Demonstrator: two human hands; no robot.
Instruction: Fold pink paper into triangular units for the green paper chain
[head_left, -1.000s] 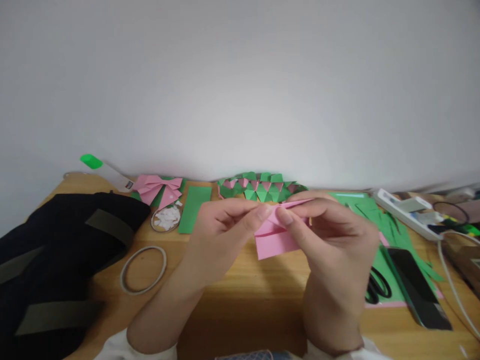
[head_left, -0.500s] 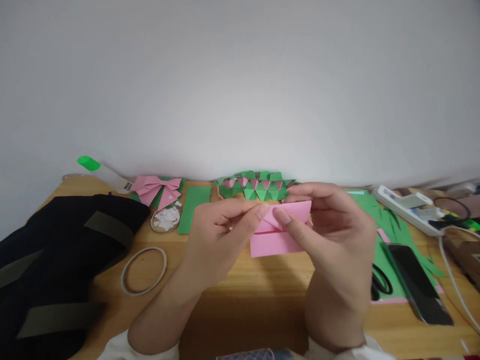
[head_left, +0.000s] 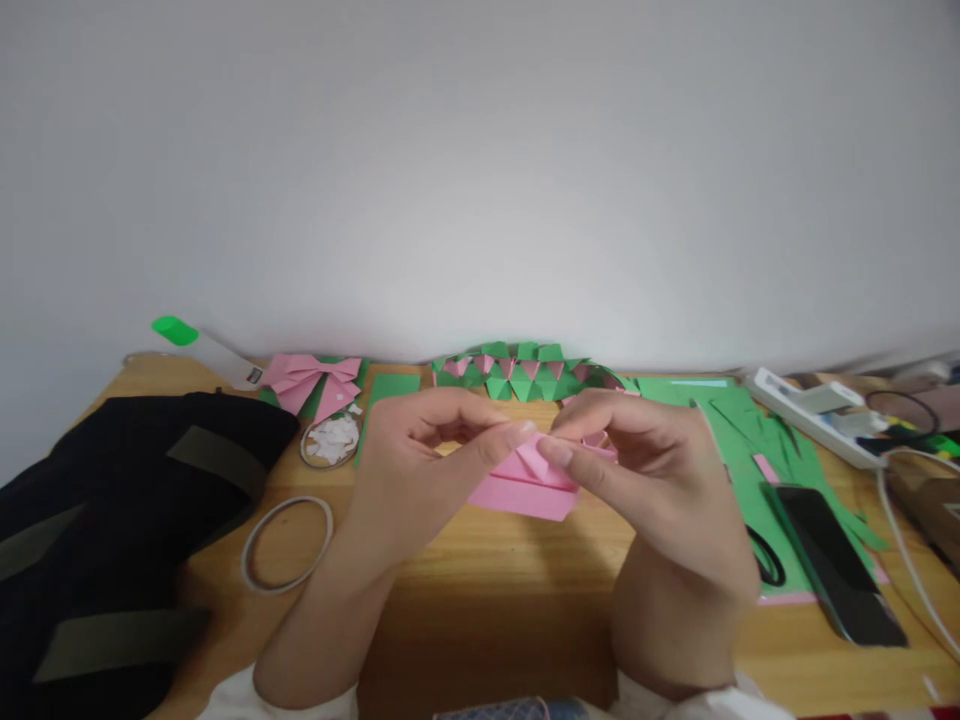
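Between my hands, above the wooden table, is a piece of folded pink paper (head_left: 525,495) with a flap along its upper part. My left hand (head_left: 431,470) pinches its top left edge between thumb and fingers. The thumb and index finger of my right hand (head_left: 652,470) pinch the paper close beside my left thumb, at the upper right. Fingers cover much of the paper's top edge. Behind them stands a green and pink folded paper piece (head_left: 525,372) against the wall.
On the left are a dark cloth (head_left: 142,480), a tape ring (head_left: 287,545), a dish of white scraps (head_left: 331,440), a pink paper bow (head_left: 315,378) and a green-capped bottle (head_left: 206,350). At right lie green sheets (head_left: 780,440), a phone (head_left: 836,560) and a power strip (head_left: 817,415).
My right hand has closed in from a looser hold to a pinch near my left thumb. The pink paper has tilted, its lower right corner shifting left.
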